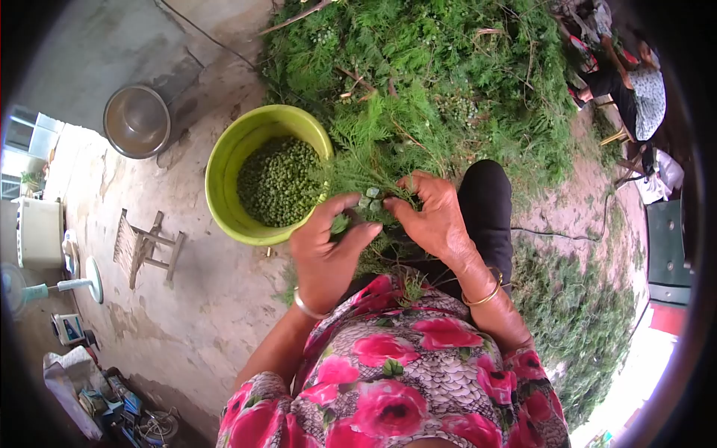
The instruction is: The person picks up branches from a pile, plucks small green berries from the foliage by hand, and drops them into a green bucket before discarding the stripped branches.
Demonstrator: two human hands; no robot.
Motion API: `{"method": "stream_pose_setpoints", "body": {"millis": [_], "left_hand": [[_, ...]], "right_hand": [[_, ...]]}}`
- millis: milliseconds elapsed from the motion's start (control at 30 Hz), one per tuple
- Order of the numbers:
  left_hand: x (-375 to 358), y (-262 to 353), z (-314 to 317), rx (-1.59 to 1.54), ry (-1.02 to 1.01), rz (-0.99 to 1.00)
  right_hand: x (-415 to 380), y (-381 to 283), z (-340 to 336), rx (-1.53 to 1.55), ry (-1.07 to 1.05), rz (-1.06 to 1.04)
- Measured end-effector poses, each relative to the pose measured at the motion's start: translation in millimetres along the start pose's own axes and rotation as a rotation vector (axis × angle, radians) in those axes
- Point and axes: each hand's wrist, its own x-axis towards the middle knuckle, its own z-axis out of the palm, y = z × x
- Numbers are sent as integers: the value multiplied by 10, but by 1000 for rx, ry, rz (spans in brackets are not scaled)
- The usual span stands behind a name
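Note:
Several pale green cones (370,198) sit on a leafy evergreen sprig (364,179) between my two hands. My right hand (435,218) pinches the sprig between thumb and fingers, just right of the cones. On the other side, my left hand (326,250) is curled, with its index fingertip and thumb close to the cones. A bit of green leaf (340,223) shows inside the left hand's grip; what else it holds is hidden. Left of the hands stands a yellow-green bucket (222,216), partly filled with small green cones (280,183).
A large heap of cut evergreen branches (448,82) lies ahead. A metal basin (137,122), a small wooden stool (146,248) and a fan (93,280) are on the left. More greenery (582,321) covers the ground at right. Another person (635,89) sits at the far right.

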Motion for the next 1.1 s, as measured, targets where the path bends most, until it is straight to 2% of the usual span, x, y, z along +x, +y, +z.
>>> {"method": "stream_pose_setpoints", "body": {"millis": [67, 167, 400, 500, 567, 600, 667, 800, 867, 900, 967, 1000, 1033, 1100], "left_hand": [[39, -83, 181, -56, 156, -110], [93, -178, 273, 31, 177, 7], [103, -289, 314, 49, 165, 20], [131, -285, 270, 52, 171, 83], [132, -228, 191, -211, 42, -299], [138, -198, 145, -211, 41, -298], [146, -153, 72, -406, -64, -461], [107, -205, 65, -630, -56, -525], [103, -199, 67, -965, -26, -693], [109, -208, 26, -966, -27, -694], [138, -250, -128, -1409, -188, -571], [148, -278, -177, -1504, -220, -538], [158, -281, -201, -1498, -209, -532], [178, -273, -235, -1622, -73, -704]], "right_hand": [[-4, 5, 11, 12, -11, -15], [-28, 46, 25, -30, 1, 1], [-40, 104, 59, -10, -13, -68], [-34, 47, 37, 32, -18, -81], [-39, 38, 15, 66, -17, -88], [-45, 60, 9, 58, -51, -68], [-57, 71, 2, 48, -84, -47], [-77, 14, -13, 91, -112, -38], [-68, 37, -18, 60, -115, -29], [-59, 110, -4, 24, -76, -36], [-64, 156, -23, -11, -40, -46], [-66, 143, -37, -47, -53, -97], [-69, 121, -48, -78, -64, -149], [-105, -15, -93, -144, -117, -130]]}}
